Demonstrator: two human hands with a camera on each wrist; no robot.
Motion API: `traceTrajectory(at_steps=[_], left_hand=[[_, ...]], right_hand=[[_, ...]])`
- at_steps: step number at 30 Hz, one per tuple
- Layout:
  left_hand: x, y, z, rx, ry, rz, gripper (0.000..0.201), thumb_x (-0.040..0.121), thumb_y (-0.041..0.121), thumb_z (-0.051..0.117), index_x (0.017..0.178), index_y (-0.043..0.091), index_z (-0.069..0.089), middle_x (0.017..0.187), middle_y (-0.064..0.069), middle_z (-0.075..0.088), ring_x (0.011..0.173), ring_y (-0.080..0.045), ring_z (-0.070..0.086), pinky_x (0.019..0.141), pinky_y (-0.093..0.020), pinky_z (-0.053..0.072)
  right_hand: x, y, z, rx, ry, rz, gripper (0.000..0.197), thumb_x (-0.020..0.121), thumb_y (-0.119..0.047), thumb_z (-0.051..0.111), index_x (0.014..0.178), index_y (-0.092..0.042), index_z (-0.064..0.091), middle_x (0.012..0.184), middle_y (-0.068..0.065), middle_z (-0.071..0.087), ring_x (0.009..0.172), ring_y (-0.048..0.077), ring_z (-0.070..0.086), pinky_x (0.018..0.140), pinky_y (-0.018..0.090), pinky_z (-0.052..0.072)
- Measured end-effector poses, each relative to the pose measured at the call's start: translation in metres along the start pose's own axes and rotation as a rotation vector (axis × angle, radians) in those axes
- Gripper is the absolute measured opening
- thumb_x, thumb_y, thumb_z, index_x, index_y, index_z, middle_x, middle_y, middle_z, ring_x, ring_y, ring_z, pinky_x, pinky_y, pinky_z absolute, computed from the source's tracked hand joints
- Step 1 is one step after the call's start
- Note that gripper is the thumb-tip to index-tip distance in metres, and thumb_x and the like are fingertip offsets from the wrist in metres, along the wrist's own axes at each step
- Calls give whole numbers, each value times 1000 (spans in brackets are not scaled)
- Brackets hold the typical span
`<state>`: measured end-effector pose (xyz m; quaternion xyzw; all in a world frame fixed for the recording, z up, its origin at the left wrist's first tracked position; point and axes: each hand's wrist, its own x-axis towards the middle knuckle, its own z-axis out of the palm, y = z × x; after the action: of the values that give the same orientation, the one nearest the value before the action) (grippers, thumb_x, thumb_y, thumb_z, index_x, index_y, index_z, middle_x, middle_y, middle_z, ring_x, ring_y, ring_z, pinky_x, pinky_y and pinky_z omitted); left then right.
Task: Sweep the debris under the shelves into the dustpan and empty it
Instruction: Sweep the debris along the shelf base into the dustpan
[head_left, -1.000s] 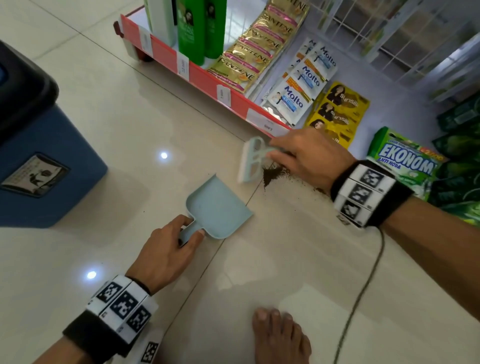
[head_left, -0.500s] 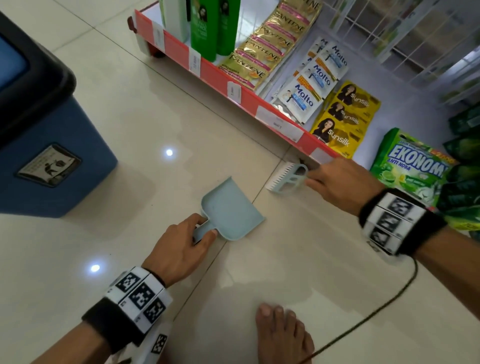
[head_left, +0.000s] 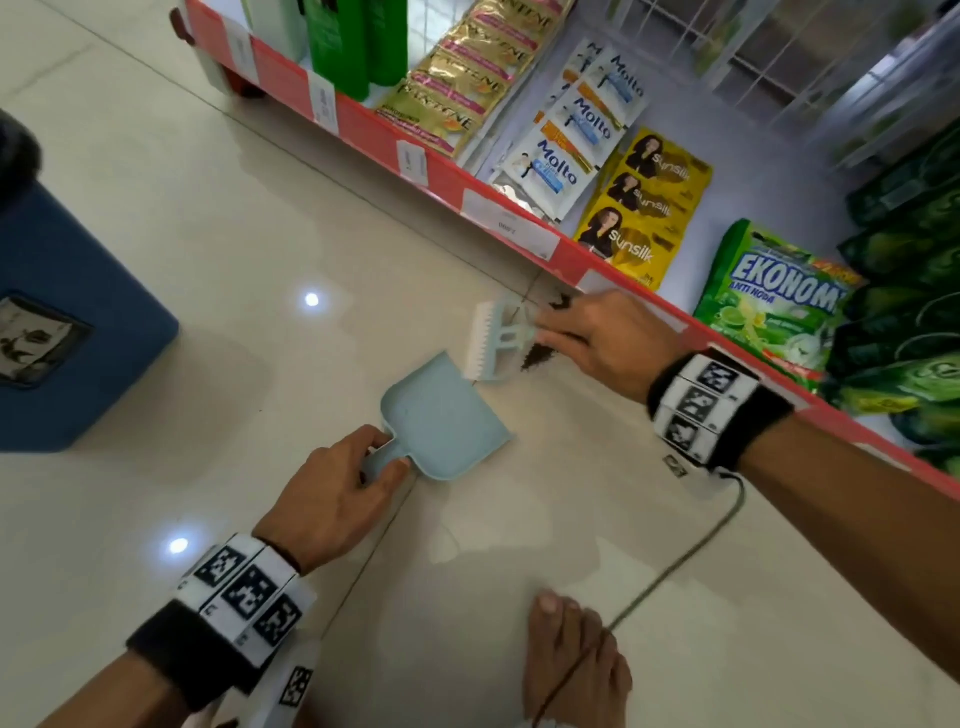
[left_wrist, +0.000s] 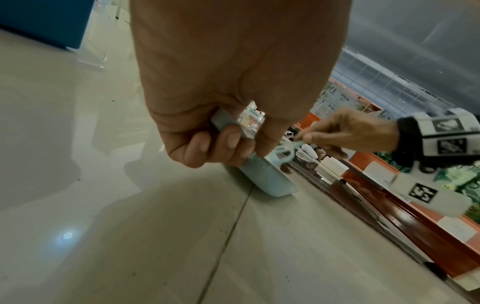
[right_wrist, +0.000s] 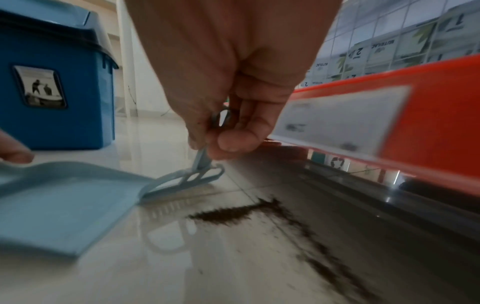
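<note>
A pale blue dustpan (head_left: 447, 418) (right_wrist: 64, 203) lies flat on the tiled floor, its mouth facing the shelf. My left hand (head_left: 337, 493) (left_wrist: 215, 142) grips its short handle. My right hand (head_left: 602, 338) (right_wrist: 226, 131) pinches the handle of a small pale blue brush (head_left: 493, 338) (right_wrist: 192, 179), whose bristles stand on the floor at the pan's lip. Dark brown debris (head_left: 535, 356) (right_wrist: 233, 211) lies in a line just right of the brush, trailing back along the shelf's foot (right_wrist: 324, 259).
A red-edged bottom shelf (head_left: 467, 187) with shampoo sachets and soap packs runs diagonally behind the brush. A blue bin (head_left: 67, 332) (right_wrist: 57, 92) stands at the left. My bare foot (head_left: 571, 660) and a cable (head_left: 670, 566) are near the bottom.
The brush went back to the shelf's foot, then came out again to the dustpan's lip, drawing a patch of debris with it. The left hand kept hold of the dustpan.
</note>
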<state>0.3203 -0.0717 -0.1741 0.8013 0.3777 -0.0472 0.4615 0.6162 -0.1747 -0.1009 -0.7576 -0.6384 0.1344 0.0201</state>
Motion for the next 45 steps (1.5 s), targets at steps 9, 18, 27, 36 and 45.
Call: traceTrajectory(at_steps=[9,18,27,36,45], left_hand=[[3,3,0,-18,20,0,18,96,40,55,92,22,59,65,3,60,51,-7,49,48,-19,32],[10,17,6,-22,59,52,12,94,37,57,90,26,57,64,3,60,50,2,54,46,-12,38],[8,12,5,0,64,49,15,96,37,56,94,23,58,64,5,59,50,-4,49,44,-13,32],[17,19,13,-18,35,112,12,94,41,57,89,30,55,62,3,61,47,-3,53,46,-12,40],[9,19,14,-3,47,90,13,95,36,57,89,25,58,63,2,62,54,6,55,49,-8,40]], right_hand=[[-60,38,-19,32,152,41,26,97,-30,58,113,-16,73,89,9,73,77,29,68,68,35,53],[21,-16,19,-91,198,260,31,104,-32,45,119,-14,65,95,13,72,85,31,68,80,41,56],[-35,-1,8,-104,-82,414,25,101,-20,45,96,-9,67,92,14,70,83,32,64,69,33,46],[-47,-11,-13,-5,165,292,27,102,-25,47,107,-11,70,81,14,70,73,33,63,62,34,46],[35,-31,-1,-120,154,255,32,105,-27,40,120,-12,63,97,12,70,86,30,69,80,40,58]])
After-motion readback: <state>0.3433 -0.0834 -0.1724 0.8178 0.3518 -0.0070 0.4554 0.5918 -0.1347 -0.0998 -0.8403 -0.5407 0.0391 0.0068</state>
